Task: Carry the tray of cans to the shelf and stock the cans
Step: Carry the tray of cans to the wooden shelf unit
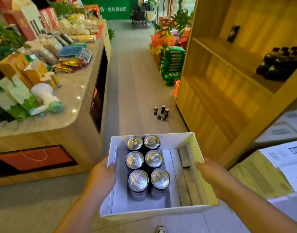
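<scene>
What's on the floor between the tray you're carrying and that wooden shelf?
In the head view, a small cluster of dark cans sits on the floor between the tray and the wooden shelf.

The aisle is bright and evenly lit, with daylight coming from the glass doors at the far end. Warm light tints the wooden shelf yellow. Small white glints dot the polished counter, and the can tops shine with soft glare. Shadows are weak and diffuse. The wide lens bends straight lines toward the edges. The boxes at right are smeared and out of focus.
</scene>
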Motion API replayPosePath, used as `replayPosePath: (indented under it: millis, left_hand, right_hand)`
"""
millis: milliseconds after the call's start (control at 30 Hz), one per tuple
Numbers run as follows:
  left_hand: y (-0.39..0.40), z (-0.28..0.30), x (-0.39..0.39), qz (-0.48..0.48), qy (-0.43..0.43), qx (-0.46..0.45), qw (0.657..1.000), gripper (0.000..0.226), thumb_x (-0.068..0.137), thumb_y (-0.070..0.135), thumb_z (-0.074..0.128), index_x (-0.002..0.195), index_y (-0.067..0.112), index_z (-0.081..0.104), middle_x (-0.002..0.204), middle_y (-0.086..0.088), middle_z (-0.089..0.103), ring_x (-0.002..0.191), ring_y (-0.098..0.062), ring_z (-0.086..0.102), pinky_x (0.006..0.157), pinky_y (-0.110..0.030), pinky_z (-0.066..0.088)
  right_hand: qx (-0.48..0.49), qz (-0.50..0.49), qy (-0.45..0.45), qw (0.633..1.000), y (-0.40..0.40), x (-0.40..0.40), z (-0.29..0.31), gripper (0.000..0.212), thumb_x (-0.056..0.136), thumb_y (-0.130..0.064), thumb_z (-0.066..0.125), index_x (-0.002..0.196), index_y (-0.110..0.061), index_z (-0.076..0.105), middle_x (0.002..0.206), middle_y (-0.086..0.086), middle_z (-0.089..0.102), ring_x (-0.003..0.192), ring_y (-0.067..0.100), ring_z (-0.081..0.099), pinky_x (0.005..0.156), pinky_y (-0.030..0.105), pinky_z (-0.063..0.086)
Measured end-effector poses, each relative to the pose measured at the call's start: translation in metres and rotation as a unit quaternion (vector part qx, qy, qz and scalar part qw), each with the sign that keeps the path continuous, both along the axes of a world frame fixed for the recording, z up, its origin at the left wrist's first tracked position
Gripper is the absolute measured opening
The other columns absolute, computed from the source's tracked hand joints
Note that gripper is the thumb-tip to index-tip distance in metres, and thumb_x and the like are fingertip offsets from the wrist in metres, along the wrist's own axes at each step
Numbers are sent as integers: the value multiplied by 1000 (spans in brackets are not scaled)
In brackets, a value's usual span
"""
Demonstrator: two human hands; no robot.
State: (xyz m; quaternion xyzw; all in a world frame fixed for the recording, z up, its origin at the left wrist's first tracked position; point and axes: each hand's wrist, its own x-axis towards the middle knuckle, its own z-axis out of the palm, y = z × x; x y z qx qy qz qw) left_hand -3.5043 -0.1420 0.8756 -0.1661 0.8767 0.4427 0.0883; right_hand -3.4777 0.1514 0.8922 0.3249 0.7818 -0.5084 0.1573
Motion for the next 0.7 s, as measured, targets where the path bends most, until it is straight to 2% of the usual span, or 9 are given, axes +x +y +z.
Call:
replayPosePath:
  millis: [67,167,267,433,567,700]
  left_hand:
    - [4,7,-55,2,-6,6,1000,27,100,20,42,85,24,64,86,-7,68,78,-25,61,64,-28,46]
    - [5,9,-135,-1,-15,6,1000,24,98,23,44,87,20,65,86,-8,69,83,-32,65,75,-39,53]
    - [4,3,-213,-13,-18,-2,1000,24,99,23,45,88,20,66,86,-7,70,83,-30,65,76,-37,53]
    - [8,-2,-369,-73,-4,-13,997,23,100,25,43,93,20,65,87,-6,69,85,-32,64,76,-38,52]
    - [14,1,-490,-135,-4,-56,989,22,101,28,43,109,22,63,97,-10,68,87,-34,63,77,-38,51]
    - [27,6,-594,-175,1,-56,983,24,101,28,42,104,17,63,92,-8,67,83,-30,62,77,-36,52]
  right_hand:
    - [9,-1,7,1000,7,-58,4,48,104,-25,47,150,-15,38,126,11,53,115,30,48,91,34,38]
    - [10,-13,-8,1000,11,-135,5,50,104,-28,47,151,-16,36,138,12,50,123,31,46,95,37,39]
    - [-1,-27,-13,1000,10,-204,-6,49,104,-28,47,151,-18,36,137,11,51,119,30,47,94,37,38]
    - [11,-83,-5,996,5,-327,-20,49,104,-30,47,149,-14,39,139,13,51,127,33,46,100,39,39]
    - [2,-136,-3,991,-1,-414,-19,47,104,-26,46,149,-15,40,140,11,51,127,31,46,95,35,38]
    - [-18,-181,15,983,5,-494,-24,46,104,-26,46,149,-19,39,144,7,49,130,30,44,104,40,37]
